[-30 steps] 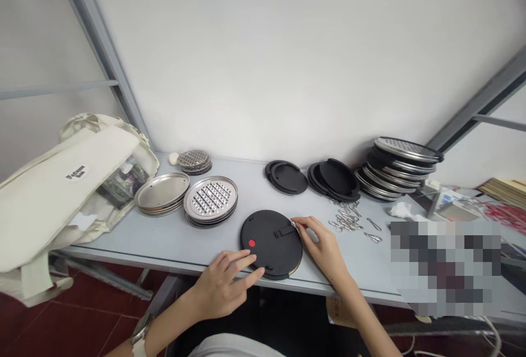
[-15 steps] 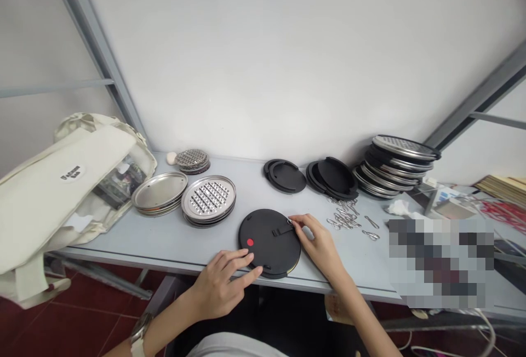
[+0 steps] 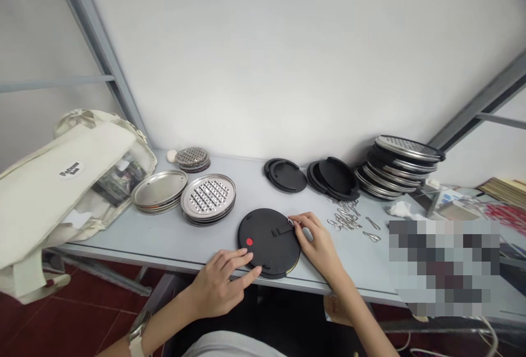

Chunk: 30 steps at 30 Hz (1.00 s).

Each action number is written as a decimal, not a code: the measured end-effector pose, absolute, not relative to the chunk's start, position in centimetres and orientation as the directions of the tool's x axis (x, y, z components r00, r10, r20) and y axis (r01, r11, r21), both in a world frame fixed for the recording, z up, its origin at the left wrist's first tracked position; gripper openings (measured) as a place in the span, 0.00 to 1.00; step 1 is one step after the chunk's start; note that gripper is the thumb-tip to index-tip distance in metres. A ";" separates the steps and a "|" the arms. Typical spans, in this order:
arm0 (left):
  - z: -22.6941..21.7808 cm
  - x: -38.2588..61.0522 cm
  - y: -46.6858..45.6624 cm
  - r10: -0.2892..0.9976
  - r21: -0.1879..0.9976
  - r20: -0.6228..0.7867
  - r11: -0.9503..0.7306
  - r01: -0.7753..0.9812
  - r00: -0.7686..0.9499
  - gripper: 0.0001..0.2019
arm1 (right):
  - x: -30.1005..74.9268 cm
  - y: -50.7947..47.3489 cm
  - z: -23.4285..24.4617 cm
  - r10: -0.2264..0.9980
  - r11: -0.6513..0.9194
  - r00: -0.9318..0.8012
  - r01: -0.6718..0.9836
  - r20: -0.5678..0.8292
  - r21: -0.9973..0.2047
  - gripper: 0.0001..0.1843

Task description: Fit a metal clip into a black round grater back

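Note:
A round black disc [image 3: 269, 243] with a red dot lies flat near the table's front edge. My left hand [image 3: 224, 283] has its fingers stretched out, the tips resting on the disc's lower left rim. At the upper right of the disc, my right hand [image 3: 314, 236] pinches a small metal loop clip [image 3: 291, 222], partly covered by the fingers, beside a short black strap [image 3: 283, 231]. More metal clips [image 3: 345, 217] are scattered to the right of that hand.
Round metal graters [image 3: 209, 198] and metal plates [image 3: 160, 190] are stacked left, smaller graters [image 3: 192, 157] behind. Black discs [image 3: 287, 176] and black holders [image 3: 337, 177] lie at the back. A tall stack of graters [image 3: 405, 148] stands right, a cream bag [image 3: 45, 198] far left.
The view has shifted very slightly. Both hands stay in nearly the same place on the black disc, with the right still pinching the clip.

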State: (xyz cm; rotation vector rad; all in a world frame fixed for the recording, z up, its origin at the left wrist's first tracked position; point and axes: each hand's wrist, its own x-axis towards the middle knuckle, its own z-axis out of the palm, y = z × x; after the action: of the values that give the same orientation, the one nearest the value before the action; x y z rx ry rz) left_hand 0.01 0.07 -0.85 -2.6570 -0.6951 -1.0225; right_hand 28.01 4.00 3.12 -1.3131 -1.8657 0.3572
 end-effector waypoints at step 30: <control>-1.2 0.0 0.1 0.356 -0.039 0.669 -0.859 0.510 0.652 0.25 | 28.3 3.7 2.9 0.883 0.422 -0.140 0.650 0.447 -0.631 0.13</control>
State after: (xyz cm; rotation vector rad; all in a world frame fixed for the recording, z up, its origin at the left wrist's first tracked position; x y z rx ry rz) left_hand -0.02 0.09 -1.23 -2.6464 -0.7046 -1.0009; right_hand 28.28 3.75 2.94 -1.3075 -1.8718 0.3655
